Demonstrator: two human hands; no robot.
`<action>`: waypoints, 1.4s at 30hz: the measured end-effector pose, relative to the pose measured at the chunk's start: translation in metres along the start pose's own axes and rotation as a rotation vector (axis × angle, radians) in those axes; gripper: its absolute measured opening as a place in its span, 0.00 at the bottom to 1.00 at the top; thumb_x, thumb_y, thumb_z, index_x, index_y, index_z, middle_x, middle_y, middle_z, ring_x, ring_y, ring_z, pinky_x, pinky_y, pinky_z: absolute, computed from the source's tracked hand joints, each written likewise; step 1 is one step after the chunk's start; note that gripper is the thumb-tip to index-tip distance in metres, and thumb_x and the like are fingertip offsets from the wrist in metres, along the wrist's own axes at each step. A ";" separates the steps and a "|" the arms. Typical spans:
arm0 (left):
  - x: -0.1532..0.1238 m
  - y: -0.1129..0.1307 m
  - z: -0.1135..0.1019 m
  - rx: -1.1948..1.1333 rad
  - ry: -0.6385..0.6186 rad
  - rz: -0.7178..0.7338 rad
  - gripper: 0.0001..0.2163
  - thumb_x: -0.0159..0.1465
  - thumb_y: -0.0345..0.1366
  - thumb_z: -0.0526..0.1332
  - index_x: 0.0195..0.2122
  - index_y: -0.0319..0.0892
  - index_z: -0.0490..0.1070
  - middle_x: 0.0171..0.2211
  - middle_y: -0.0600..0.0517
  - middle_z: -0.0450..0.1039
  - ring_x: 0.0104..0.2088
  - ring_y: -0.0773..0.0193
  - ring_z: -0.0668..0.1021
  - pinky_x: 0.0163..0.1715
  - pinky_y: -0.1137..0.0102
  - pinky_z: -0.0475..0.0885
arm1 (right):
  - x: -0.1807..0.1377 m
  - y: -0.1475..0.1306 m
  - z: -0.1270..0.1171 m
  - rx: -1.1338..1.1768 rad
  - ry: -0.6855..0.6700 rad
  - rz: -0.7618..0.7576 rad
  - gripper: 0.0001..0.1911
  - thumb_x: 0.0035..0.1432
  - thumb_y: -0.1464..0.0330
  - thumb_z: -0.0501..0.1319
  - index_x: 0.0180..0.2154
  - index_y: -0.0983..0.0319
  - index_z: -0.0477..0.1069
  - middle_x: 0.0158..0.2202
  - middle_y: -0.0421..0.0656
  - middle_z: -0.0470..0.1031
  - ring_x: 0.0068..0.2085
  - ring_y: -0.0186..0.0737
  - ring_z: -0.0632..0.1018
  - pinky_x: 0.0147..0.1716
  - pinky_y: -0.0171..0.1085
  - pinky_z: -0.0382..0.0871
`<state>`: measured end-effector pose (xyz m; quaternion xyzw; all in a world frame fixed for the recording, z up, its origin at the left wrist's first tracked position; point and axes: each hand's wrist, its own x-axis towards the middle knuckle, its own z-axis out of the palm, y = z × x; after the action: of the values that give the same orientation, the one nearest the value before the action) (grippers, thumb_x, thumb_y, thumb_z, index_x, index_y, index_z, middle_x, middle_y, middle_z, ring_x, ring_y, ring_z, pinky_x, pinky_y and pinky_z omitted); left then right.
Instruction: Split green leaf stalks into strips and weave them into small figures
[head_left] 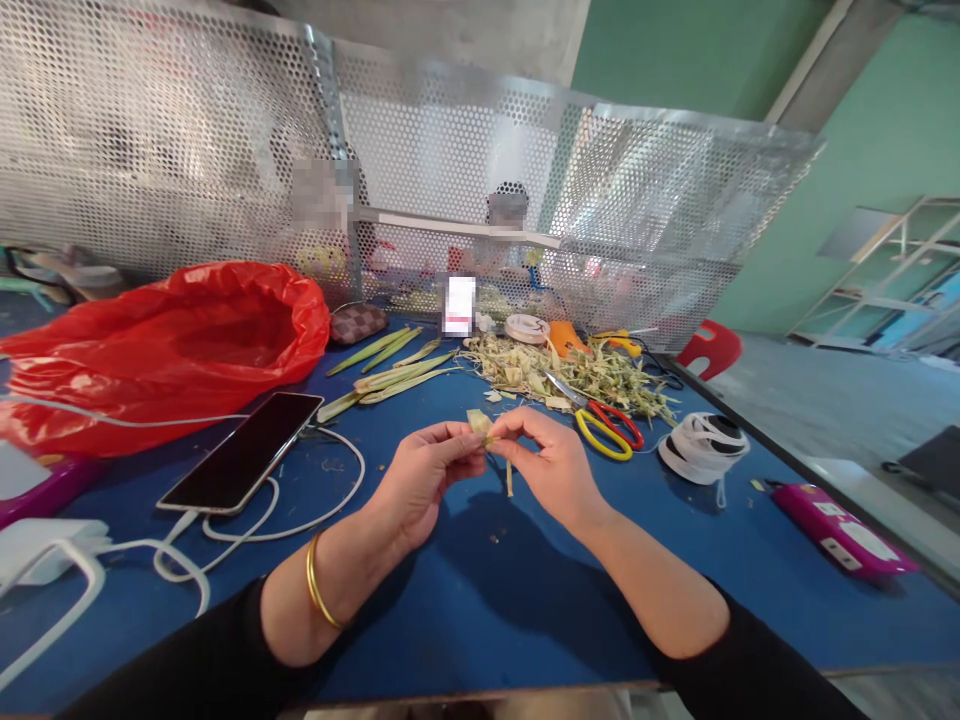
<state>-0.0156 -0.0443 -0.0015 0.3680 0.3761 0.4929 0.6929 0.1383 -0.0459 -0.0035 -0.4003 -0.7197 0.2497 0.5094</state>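
My left hand (424, 475) and my right hand (544, 460) meet above the blue table (480, 590), both pinched on a small folded piece of pale green leaf strip (480, 423). A thin strip end hangs down from it between the hands. Behind the hands lie several long green leaf strips (390, 375) and a pile of leaf trimmings (570, 372). Scissors with red and yellow handles (609, 425) rest at the edge of that pile, just right of my right hand.
A red plastic bag (172, 345) sits at the left. A phone (244, 450) on a white cable lies beside it. A roll of white tape (703, 447) and a pink case (844, 530) are on the right. Perforated metal screens (450, 170) stand behind, with people beyond.
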 end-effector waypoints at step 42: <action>0.000 0.002 -0.001 0.057 0.030 -0.016 0.07 0.44 0.32 0.70 0.24 0.38 0.74 0.24 0.54 0.74 0.24 0.71 0.75 0.29 0.75 0.69 | 0.000 0.002 0.000 -0.090 0.016 -0.046 0.04 0.57 0.69 0.59 0.30 0.59 0.72 0.30 0.41 0.74 0.33 0.37 0.74 0.36 0.37 0.68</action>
<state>-0.0174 -0.0440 0.0004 0.3771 0.4035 0.4819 0.6802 0.1386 -0.0445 -0.0045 -0.4081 -0.7351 0.2023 0.5022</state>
